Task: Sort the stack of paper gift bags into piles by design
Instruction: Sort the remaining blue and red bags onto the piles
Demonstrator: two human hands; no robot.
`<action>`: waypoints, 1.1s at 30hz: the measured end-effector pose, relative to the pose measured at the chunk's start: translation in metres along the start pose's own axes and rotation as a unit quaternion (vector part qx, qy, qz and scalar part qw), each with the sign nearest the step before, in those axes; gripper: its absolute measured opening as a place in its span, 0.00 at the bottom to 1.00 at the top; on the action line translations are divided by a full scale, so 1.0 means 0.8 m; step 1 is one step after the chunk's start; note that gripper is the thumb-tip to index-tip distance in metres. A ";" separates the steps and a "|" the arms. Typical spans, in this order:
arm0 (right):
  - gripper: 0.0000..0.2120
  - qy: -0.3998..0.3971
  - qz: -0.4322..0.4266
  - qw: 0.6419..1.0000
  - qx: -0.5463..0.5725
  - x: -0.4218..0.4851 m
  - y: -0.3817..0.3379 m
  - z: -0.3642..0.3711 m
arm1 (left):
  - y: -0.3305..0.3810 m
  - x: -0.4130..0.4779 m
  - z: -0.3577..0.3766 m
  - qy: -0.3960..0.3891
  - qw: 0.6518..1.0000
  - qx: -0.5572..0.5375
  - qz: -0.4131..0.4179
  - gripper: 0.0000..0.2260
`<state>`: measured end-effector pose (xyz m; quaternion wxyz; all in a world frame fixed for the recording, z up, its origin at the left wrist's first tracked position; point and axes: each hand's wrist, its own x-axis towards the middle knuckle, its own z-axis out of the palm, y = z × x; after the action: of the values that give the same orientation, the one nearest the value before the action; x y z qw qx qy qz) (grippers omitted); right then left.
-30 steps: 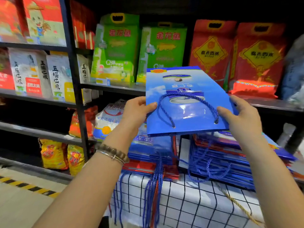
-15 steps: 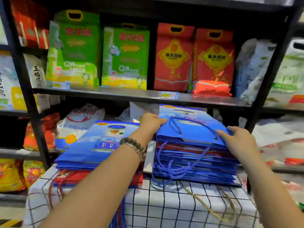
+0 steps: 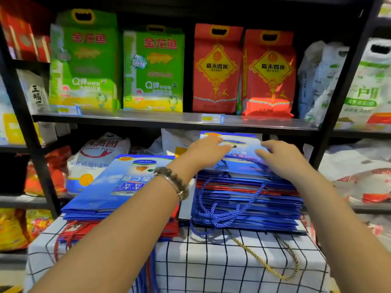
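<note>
The left hand [image 3: 208, 152] and right hand [image 3: 282, 158] both lie flat, fingers stretched out, on the top blue gift bag [image 3: 243, 169] of the right pile [image 3: 245, 204], beside the left pile [image 3: 114, 189] on the checked surface [image 3: 211, 263].

The blue gift bag [image 3: 241, 169], held up in the air by its side edges a second ago, now lies flat on top of the right pile [image 3: 243, 204]. The left grip [image 3: 206, 152] and the right grip [image 3: 281, 157] no longer pinch its edges. Both now rest on its upper face, fingers laid loosely across it.
</note>
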<state>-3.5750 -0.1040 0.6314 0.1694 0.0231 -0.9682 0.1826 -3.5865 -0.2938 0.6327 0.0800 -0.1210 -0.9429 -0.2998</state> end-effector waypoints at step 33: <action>0.26 0.044 -0.202 0.974 0.087 -0.068 -0.125 0.019 | -0.169 -0.122 -0.028 0.068 0.988 -0.022 -0.137 0.20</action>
<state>-3.5181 -0.2035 0.6342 0.2426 0.2253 -0.9153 0.2294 -3.5282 -0.4315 0.5550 0.0997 0.0287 -0.9361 -0.3362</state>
